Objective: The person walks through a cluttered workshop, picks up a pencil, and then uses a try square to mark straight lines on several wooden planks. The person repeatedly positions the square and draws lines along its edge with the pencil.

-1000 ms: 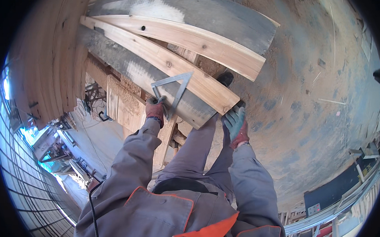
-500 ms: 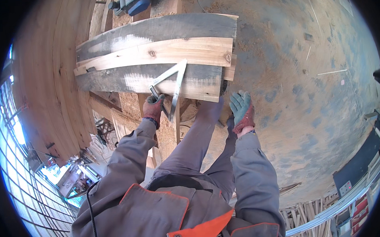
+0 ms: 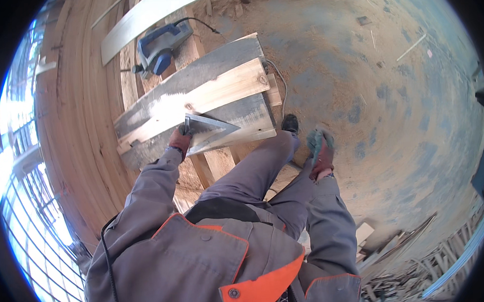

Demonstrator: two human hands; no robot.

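Observation:
My left hand (image 3: 181,139), in a red and dark work glove, is closed on a triangular metal set square (image 3: 215,122) by its thick edge. The square lies over the near board (image 3: 254,117), which is grey-black with a paler planed patch. Beside it is a light, knotty wooden board (image 3: 228,87), and beyond that another dark-faced board (image 3: 216,62). My right hand (image 3: 321,147), gloved in green and red, hangs to the right of the boards near my leg. Its fingers look stretched out, slightly blurred, and nothing shows in them.
A blue-grey electric planer (image 3: 164,48) with a black cord rests beyond the boards. Long planks (image 3: 73,120) are stacked at the left. A pale board (image 3: 155,17) lies at the far side. Wood scraps (image 3: 441,266) lie at the lower right, and sawdust covers the floor (image 3: 347,81).
The view has shifted, bringing the planer fully into sight. The set square has turned, its point now to the right over the boards. My right hand sits lower, beside my leg.

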